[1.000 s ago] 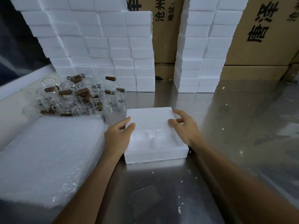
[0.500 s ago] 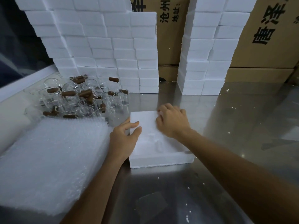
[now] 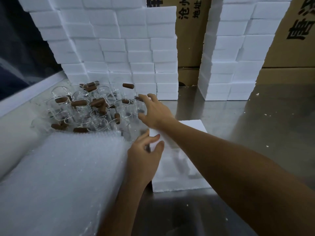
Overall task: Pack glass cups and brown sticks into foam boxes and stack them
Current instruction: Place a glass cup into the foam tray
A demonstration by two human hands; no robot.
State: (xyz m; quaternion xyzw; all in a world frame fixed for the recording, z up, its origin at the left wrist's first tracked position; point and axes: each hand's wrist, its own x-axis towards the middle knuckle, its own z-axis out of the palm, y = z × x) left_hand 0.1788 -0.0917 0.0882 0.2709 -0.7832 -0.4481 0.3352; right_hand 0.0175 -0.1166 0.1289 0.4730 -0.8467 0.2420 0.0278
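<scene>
The right hand [image 3: 154,110] has left the open white moulded foam box [image 3: 179,167] it was pressing half a second ago and now reaches across, fingers spread and holding nothing, to the heap of clear glass cups [image 3: 95,106] and short brown cylindrical sticks [image 3: 78,103] just beyond the box's far-left corner. The left hand [image 3: 144,154] stays at the box's left edge – fingers loosely curled against it, steadying it. The box sits ready on the steel table [image 3: 255,116] – filling seems about to begin, probably with the nearest cup.
</scene>
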